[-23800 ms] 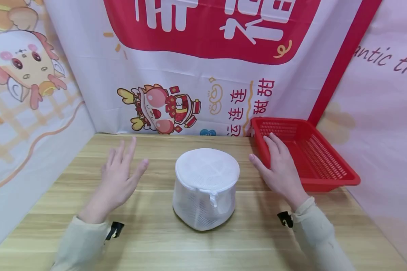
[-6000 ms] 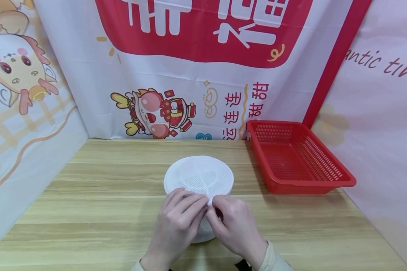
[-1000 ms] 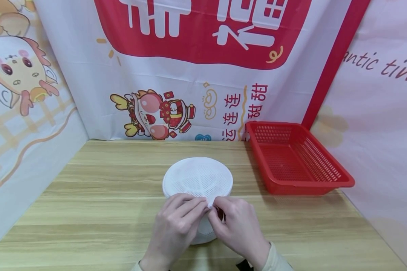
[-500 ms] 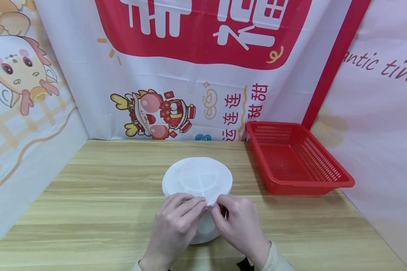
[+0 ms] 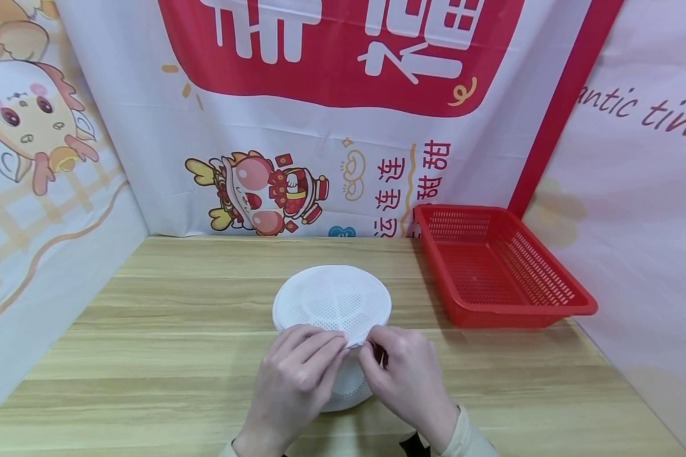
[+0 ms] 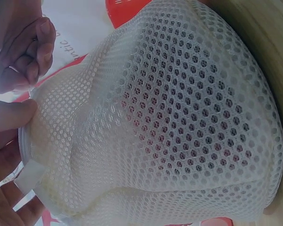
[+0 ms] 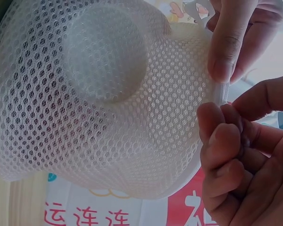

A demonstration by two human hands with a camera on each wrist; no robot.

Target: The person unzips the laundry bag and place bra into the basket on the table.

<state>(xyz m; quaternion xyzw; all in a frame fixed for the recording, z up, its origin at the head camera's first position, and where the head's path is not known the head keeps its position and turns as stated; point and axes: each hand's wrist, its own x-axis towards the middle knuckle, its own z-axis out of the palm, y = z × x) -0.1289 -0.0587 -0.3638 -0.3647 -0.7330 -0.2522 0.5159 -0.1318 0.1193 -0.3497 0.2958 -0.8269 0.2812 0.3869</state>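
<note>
A white mesh laundry bag (image 5: pixel 333 298), drum-shaped with a flat round top, stands upright on the table. My left hand (image 5: pixel 297 381) pinches the zipped rim at the front, its thumb below and fingers over the top edge. Just to its right, my right hand (image 5: pixel 406 377) pinches the same rim with curled fingers; the zip pull is hidden there. The zip (image 7: pixel 221 92) shows between both hands in the right wrist view. A small white tab (image 6: pixel 30 176) hangs by the left fingers. A pale round shape (image 7: pixel 106 54) shows at the mesh side; I cannot tell what it is.
A red plastic basket (image 5: pixel 505 310) with slotted sides stands at the back right of the wooden table (image 5: pixel 148 355). Printed cloth hangs along the back (image 5: pixel 297 120) and both sides.
Earlier both hands were apart, either side of the bag; now both hold its front rim. Over the last second my right hand has shifted slightly right along the zip, away from the left hand.
</note>
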